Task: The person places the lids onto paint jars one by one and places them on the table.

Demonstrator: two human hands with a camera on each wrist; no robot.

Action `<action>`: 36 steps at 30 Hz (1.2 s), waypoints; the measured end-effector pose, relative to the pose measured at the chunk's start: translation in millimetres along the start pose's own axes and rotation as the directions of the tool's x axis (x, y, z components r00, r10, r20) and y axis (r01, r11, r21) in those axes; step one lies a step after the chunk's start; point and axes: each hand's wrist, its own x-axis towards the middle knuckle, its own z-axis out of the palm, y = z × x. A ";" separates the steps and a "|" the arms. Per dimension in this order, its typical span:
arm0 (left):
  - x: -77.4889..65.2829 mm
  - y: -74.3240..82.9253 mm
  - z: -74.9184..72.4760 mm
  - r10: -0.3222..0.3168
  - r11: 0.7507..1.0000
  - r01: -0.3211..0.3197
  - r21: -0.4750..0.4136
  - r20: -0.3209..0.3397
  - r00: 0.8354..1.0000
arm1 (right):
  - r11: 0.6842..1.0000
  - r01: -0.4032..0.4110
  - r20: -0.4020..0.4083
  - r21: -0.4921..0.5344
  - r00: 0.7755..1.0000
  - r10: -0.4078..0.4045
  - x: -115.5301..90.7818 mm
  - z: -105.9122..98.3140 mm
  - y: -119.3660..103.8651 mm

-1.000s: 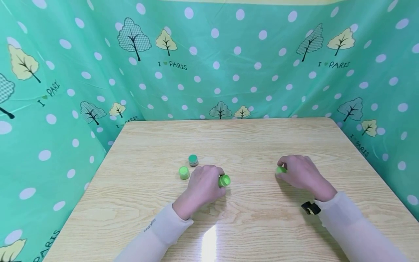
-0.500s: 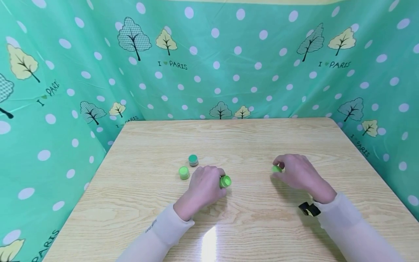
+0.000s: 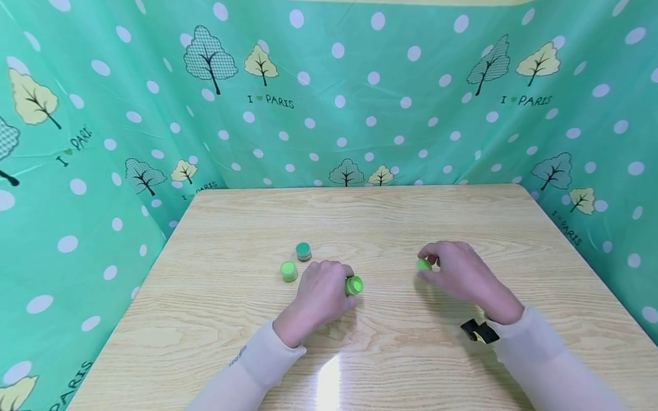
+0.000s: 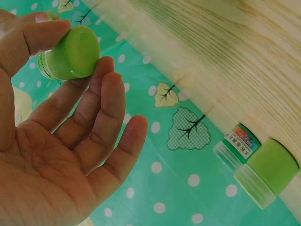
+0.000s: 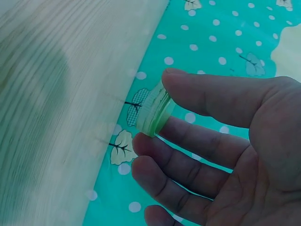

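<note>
My left hand (image 3: 323,290) grips a small light green paint jar (image 3: 354,285), tilted so its uncapped mouth faces right. In the left wrist view, thumb and fingers pinch the paint jar (image 4: 77,52) by its sides. Off to the right, my right hand (image 3: 457,271) pinches a small round lid (image 3: 423,265) between thumb and fingers, a gap away from the jar. The right wrist view shows the lid (image 5: 153,112) with a ridged, translucent rim and green inside. Just left of my left hand stands another light green paint jar (image 3: 289,272), with a dark green paint jar (image 3: 303,252) behind it.
A wooden table (image 3: 370,222) lies under both hands. Teal dotted cloth (image 3: 339,114) with printed trees hangs behind it and along both sides. A black strap piece (image 3: 480,331) sits at my right sleeve cuff.
My right hand has moved left with the lid, narrowing the distance to the jar. My left hand and its jar have barely shifted. The two standing jars stay put.
</note>
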 end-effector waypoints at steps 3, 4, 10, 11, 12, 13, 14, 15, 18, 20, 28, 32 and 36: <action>0.0 0.3 0.0 0.004 1.000 -0.004 0.006 -0.003 1.000 | 1.000 0.011 -0.012 0.009 1.000 -0.011 0.0 0.1 -2.8; 0.0 0.3 0.0 0.003 1.000 -0.003 0.009 -0.001 1.000 | 1.000 0.013 -0.014 0.011 1.000 -0.013 0.0 0.2 -3.6; -0.3 0.2 0.4 0.003 1.000 -0.003 0.024 0.002 1.000 | 0.999 0.039 -0.022 0.030 0.999 -0.038 -0.3 2.5 -9.1; -0.4 0.3 0.4 0.002 1.000 -0.002 0.025 0.003 1.000 | 0.999 0.044 -0.026 0.032 0.999 -0.044 -0.5 3.0 -10.2; -0.7 0.1 0.6 0.002 1.000 -0.002 0.024 0.002 1.000 | 0.998 0.050 -0.028 0.034 0.998 -0.049 -0.7 3.4 -11.3; -0.7 0.2 0.6 0.000 1.000 0.000 0.025 0.004 1.000 | 0.998 0.058 -0.032 0.037 0.998 -0.057 -0.8 4.0 -12.2; -0.9 0.3 0.7 -0.001 1.000 0.001 0.026 0.004 1.000 | 0.997 0.063 -0.036 0.037 0.997 -0.062 -0.9 4.6 -13.4; -0.9 0.3 0.9 -0.001 1.000 0.001 0.024 0.004 1.000 | 0.997 0.067 -0.041 0.037 0.997 -0.066 -1.1 5.0 -14.3; -0.8 0.3 1.1 0.002 1.000 -0.002 0.023 0.001 1.000 | 0.996 0.079 -0.057 0.039 0.995 -0.077 -1.8 5.8 -17.5; -0.5 0.5 1.2 0.003 1.000 -0.003 0.020 -0.001 1.000 | 0.995 0.090 -0.065 0.042 0.994 -0.087 -1.7 6.1 -19.7; -0.4 0.8 0.8 0.003 1.000 -0.003 0.022 -0.003 1.000 | 0.989 0.132 -0.094 0.062 0.988 -0.126 -1.5 6.6 -27.4; -0.5 0.5 0.5 0.002 1.000 -0.002 0.019 0.002 1.000 | 0.986 0.150 -0.100 0.072 0.985 -0.143 -0.6 7.7 -31.1; -0.3 0.2 0.4 0.003 1.000 -0.003 0.019 0.004 1.000 | 0.984 0.156 -0.101 0.085 0.984 -0.147 -0.4 8.0 -35.1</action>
